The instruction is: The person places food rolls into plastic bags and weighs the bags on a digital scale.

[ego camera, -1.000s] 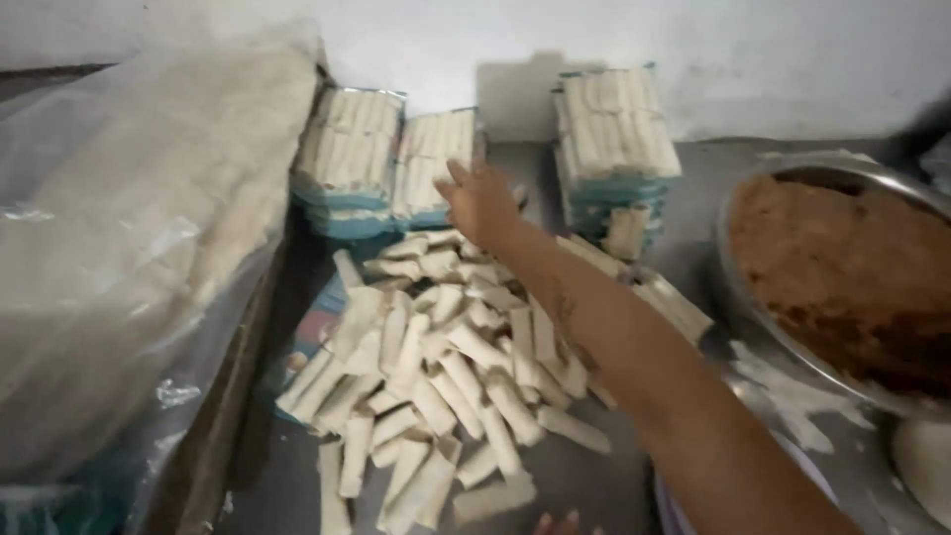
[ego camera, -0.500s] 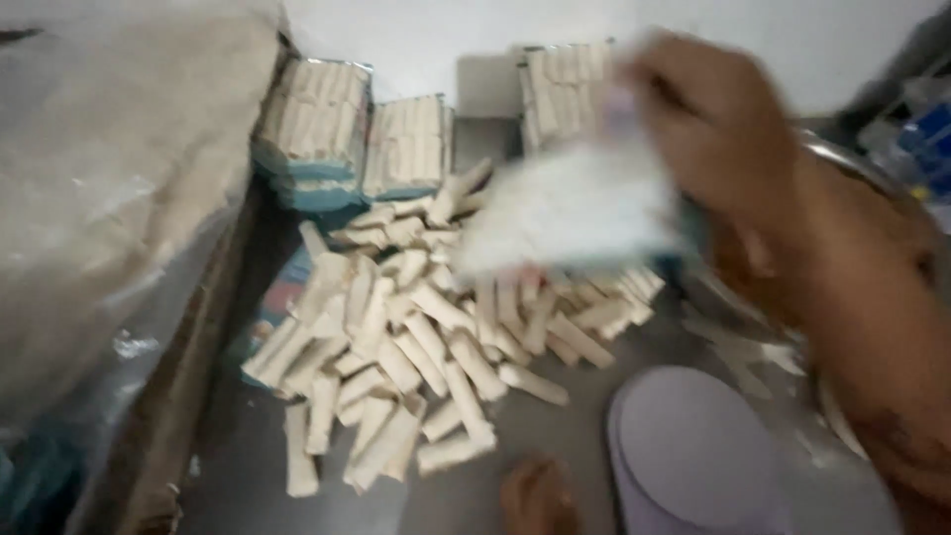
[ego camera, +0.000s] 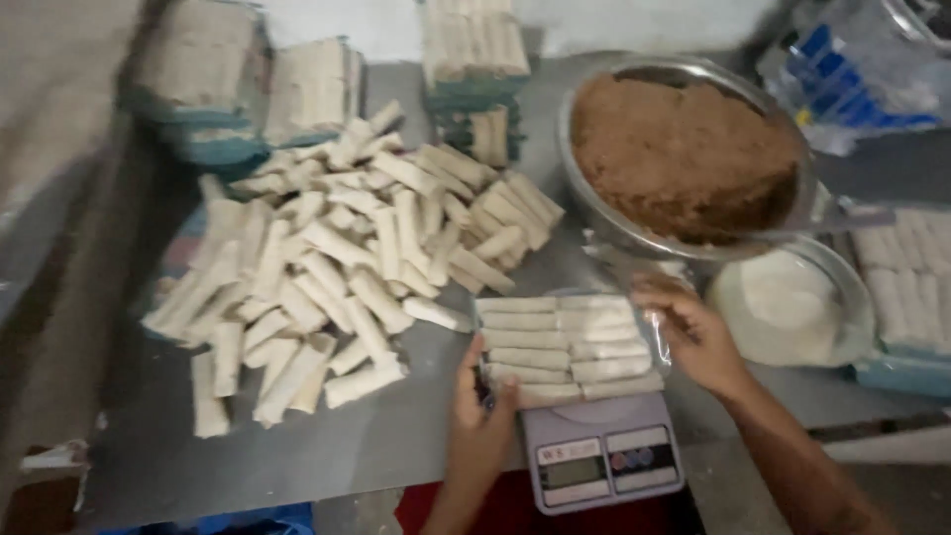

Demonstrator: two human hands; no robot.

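A clear-wrapped tray of pale rolls (ego camera: 569, 347) lies on a small grey kitchen scale (ego camera: 604, 457) at the front of the metal table (ego camera: 396, 436). My left hand (ego camera: 482, 416) grips the tray's left end. My right hand (ego camera: 693, 334) holds its right end, fingers on the wrap. A big loose heap of the same pale rolls (ego camera: 337, 267) spreads over the table to the left of the scale.
A large steel bowl of brown filling (ego camera: 684, 149) stands behind the scale, a round white stack (ego camera: 788, 307) to its right. Packed trays of rolls (ego camera: 253, 89) line the back wall, more (ego camera: 474, 50) in the middle. Further trays (ego camera: 906, 287) and plastic bags (ego camera: 862, 69) sit at the right.
My right hand reached to the packed trays at the back, carried one forward through the air, and set it on the scale. My left hand has come up to hold it.
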